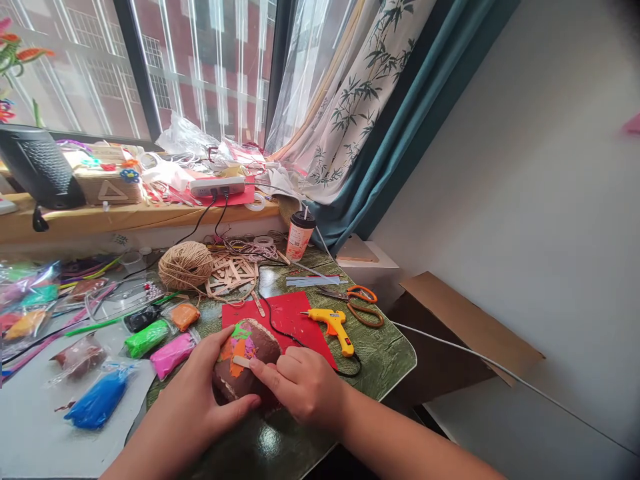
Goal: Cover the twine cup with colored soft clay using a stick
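Note:
A rounded brown clay-covered piece (pixel 267 345) with a pale rope-like trim sits in front of me, its kind unclear. Patches of orange, green and pink-purple clay (pixel 241 347) cover part of its upper face. My left hand (pixel 207 380) wraps around its left side, thumb along the near edge. Pinched in my right hand (pixel 305 383) is a small wooden craft stick (pixel 241 361), its tip pressed on the orange clay. The palm side of the right hand is hidden.
A yellow glue gun (pixel 333 325) lies on a red sheet (pixel 305 303), with orange-handled scissors (pixel 363 303) beyond. Bagged clay packs (pixel 147 338) lie left. Farther back are a twine ball (pixel 185 265), wooden sticks (pixel 233 275) and a lidded cup (pixel 300 235). The table edge (pixel 416 357) is at right.

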Action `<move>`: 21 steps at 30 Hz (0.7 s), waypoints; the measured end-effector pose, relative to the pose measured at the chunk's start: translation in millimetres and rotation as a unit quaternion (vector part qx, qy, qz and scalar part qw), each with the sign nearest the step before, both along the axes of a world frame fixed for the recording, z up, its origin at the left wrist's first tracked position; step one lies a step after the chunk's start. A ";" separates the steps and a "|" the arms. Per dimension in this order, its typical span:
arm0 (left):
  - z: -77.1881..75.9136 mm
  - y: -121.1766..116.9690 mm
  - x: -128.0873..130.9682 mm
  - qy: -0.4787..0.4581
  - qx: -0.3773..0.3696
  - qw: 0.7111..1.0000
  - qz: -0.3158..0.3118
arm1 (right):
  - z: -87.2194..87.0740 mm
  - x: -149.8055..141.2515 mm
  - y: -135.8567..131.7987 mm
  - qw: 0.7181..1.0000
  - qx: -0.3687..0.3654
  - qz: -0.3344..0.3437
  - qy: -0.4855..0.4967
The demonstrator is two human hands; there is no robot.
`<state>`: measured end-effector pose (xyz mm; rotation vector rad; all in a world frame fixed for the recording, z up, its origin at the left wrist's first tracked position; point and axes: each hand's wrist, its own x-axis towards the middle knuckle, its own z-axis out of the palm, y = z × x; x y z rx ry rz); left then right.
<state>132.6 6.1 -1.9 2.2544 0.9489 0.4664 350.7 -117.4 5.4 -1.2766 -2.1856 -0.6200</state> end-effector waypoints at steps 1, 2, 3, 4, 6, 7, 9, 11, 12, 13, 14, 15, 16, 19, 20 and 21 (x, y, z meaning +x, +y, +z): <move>-0.5 0.2 -0.2 -0.001 0.001 1.000 0.001 | -0.2 0.2 -0.2 1.000 0.001 -0.001 0.000; -1.2 0.4 -0.4 -0.002 0.003 1.000 0.002 | -0.3 0.3 -0.5 1.000 0.003 -0.001 0.002; -2.0 0.7 -0.5 -0.004 0.005 1.000 0.002 | -0.2 0.5 -0.9 1.000 0.004 -0.001 0.004; -2.8 0.8 -0.6 -0.007 0.007 1.000 0.003 | -0.1 0.7 -1.3 1.000 0.004 -0.003 0.006; -3.9 0.9 -0.6 -0.014 0.012 1.000 0.005 | 0.1 0.9 -2.2 1.000 -0.001 -0.010 0.007; -4.1 0.7 -0.4 -0.016 0.012 1.000 0.005 | 0.3 0.8 -2.8 1.000 -0.003 -0.013 0.007; -3.5 0.1 0.2 -0.016 0.007 1.000 0.005 | 1.2 0.4 -3.7 1.000 -0.008 -0.015 0.010; -2.2 -0.3 1.1 -0.015 0.000 1.000 0.005 | 3.0 -0.5 -4.5 1.000 -0.010 -0.014 0.017; -1.6 -0.3 1.6 -0.016 -0.001 1.000 0.005 | 4.3 -1.0 -4.7 1.000 -0.011 -0.016 0.021; -1.2 -0.2 2.1 -0.017 -0.002 1.000 0.005 | 5.7 -1.5 -4.9 0.999 -0.012 -0.019 0.024; -1.0 0.1 2.4 -0.019 -0.002 1.000 0.005 | 7.1 -1.8 -5.0 0.999 -0.013 -0.022 0.025; -1.0 0.3 2.6 -0.020 -0.002 1.000 0.006 | 8.5 -2.0 -5.2 0.999 -0.014 -0.025 0.023; -1.3 0.6 2.5 -0.020 -0.002 1.000 0.008 | 9.7 -2.1 -5.3 0.999 -0.017 -0.027 0.020; -3.0 0.8 1.2 -0.016 -0.005 1.000 0.013 | 11.1 -1.9 -5.5 0.999 -0.024 -0.035 0.019; -3.6 0.6 0.7 -0.013 -0.007 1.000 0.015 | 10.7 -1.9 -5.5 0.999 -0.026 -0.039 0.022; -4.1 0.4 0.1 -0.011 -0.010 1.000 0.017 | 10.1 -1.9 -5.5 0.998 -0.027 -0.042 0.027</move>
